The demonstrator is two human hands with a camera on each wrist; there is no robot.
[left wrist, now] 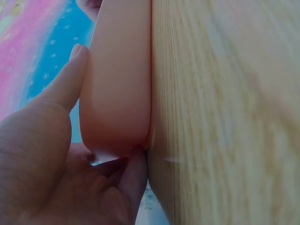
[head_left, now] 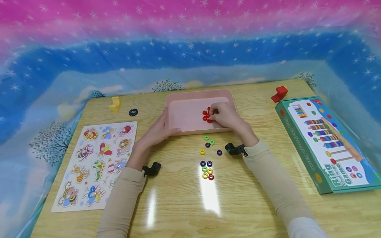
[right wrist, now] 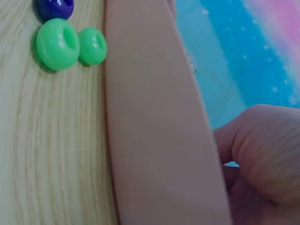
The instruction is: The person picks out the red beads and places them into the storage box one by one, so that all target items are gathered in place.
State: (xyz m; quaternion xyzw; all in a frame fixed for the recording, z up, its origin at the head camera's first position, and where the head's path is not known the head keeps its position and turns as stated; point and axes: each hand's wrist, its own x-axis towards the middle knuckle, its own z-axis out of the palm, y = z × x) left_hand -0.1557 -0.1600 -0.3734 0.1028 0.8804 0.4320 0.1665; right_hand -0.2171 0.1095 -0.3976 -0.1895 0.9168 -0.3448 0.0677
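A shallow pink tray (head_left: 184, 114) stands at the back middle of the table. My left hand (head_left: 156, 130) holds its near left corner, the thumb on the front rim and the fingers round the side wall, as the left wrist view also shows. Inside the tray, several red rings (head_left: 204, 118) lie in a small cluster toward the right. Reaching over the front rim, my right hand (head_left: 224, 115) has thumb and forefinger pinched at one of these rings. In the right wrist view the tray wall (right wrist: 154, 117) hides those fingertips.
Green rings (head_left: 206, 138), purple rings (head_left: 219, 152) and a yellow ring (head_left: 202, 152) lie before the tray. Nearer sits a mixed group with a red ring (head_left: 211, 177). An insect puzzle board (head_left: 113, 152), black chip (head_left: 133, 112) and yellow block (head_left: 114, 104) are left; a game box (head_left: 321, 142) and red block (head_left: 279, 94), right.
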